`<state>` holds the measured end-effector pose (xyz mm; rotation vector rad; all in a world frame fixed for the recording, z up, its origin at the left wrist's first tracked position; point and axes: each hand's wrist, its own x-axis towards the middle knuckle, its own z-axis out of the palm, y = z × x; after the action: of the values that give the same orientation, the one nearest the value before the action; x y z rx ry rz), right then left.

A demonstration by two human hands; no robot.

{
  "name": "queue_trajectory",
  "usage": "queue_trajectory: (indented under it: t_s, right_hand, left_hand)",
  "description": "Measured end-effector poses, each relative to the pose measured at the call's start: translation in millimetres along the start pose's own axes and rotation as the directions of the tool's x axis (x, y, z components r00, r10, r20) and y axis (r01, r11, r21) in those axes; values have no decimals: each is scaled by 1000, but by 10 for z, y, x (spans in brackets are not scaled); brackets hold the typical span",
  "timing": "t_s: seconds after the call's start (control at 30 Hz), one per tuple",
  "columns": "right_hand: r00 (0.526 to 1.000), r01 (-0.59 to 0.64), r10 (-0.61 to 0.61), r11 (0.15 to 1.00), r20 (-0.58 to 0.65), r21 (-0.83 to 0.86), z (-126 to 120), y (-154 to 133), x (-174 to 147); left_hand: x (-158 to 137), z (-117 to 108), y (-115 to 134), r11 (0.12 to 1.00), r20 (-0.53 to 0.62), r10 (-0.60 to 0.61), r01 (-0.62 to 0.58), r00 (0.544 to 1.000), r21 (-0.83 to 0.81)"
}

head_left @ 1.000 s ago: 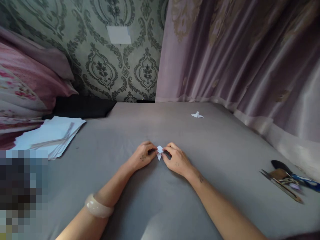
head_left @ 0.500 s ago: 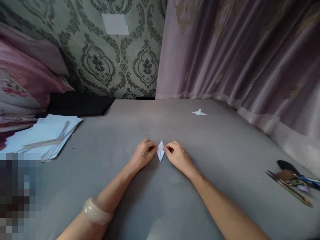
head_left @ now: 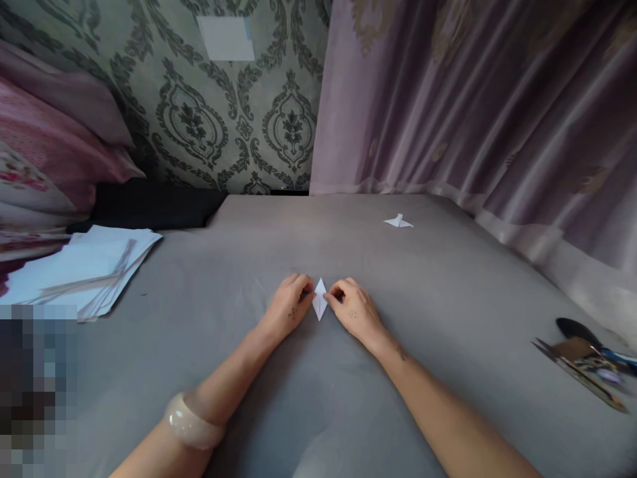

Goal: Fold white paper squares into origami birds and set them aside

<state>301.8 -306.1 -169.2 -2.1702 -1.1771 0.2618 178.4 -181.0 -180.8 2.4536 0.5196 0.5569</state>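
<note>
Grey-covered surface is filling the foreground. Paper stack is lying toward its left edge. Left hand is curling nearly closed, pinching the white paper diamond at its left corner; right hand is likewise pinching its right corner. Folded paper bird is resting near the far right corner. Diamond is lying mid-surface, well in from the far edge.

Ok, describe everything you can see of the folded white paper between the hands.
The folded white paper is a small, slim diamond, plain and matte, with a dark line, a slit or crease, down its lower middle. One sharp tip points away from the person, the other toward them. It appears to lie flat on the grey surface. Fingertips of the left hand and right hand meet its side corners; pinching or pressing is unclear.
</note>
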Motion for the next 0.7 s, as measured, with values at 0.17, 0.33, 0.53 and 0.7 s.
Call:
queue_trajectory:
  t_s: [0.17, 0.33, 0.53, 0.7]
  right_hand:
    - [981, 183, -178, 981, 78, -64, -30, -13, -69]
    - [933, 353, -305, 881, 193, -315, -119, -20, -174]
    - [935, 351, -296, 857, 196, -378, -206, 19, -241]
    - [948, 304, -247, 892, 203, -334, -239, -4, -249]
  left_hand:
    - [-58, -37, 69, 960, 169, 193, -221, 967, 169]
    - [-170, -158, 65, 944, 213, 221, -264, 952, 199]
    - [-182, -195, -49, 981, 119, 174, -182, 978, 65]
    - [-106, -198, -40, 985, 70, -106, 114, 992, -127]
